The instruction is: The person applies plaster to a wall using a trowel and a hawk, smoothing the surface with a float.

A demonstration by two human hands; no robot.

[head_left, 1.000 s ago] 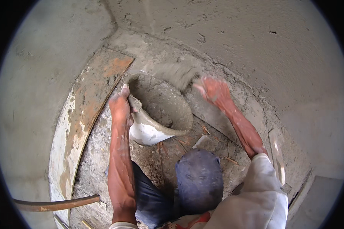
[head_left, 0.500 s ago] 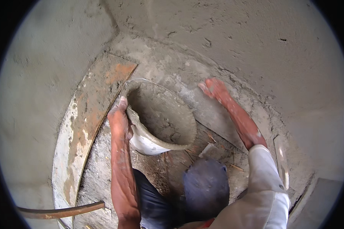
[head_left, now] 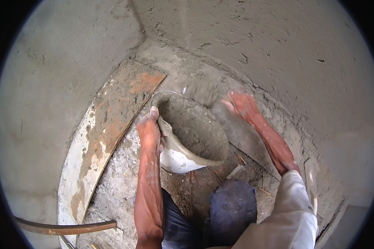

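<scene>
Grey mortar coats the inside and rim of a white bucket (head_left: 180, 161), which leans over with its wide mouth facing up and to the right. My left hand (head_left: 150, 132) is closed on the bucket's left rim, the thumb lying over the edge. Beyond the bucket and to its right, my right hand (head_left: 242, 106) is held closed, apart from it. Whatever that hand grips is hidden or smeared by motion. A grey, mortar-coloured blur (head_left: 201, 92) shows between the right hand and the bucket's far rim; its kind cannot be made out.
A mortar-stained board (head_left: 106, 114) lies along the left wall. A curved brown strip (head_left: 66, 228) juts in at lower left. Rough grey walls (head_left: 270, 41) meet in a corner ahead. My knee (head_left: 233, 203) is close to the bucket, beside sticks and a small pale scrap (head_left: 237, 171).
The whole view has shifted, so most things sit farther right and lower. A grey blur has appeared left of my right hand. My left hand keeps its hold on the bucket rim.
</scene>
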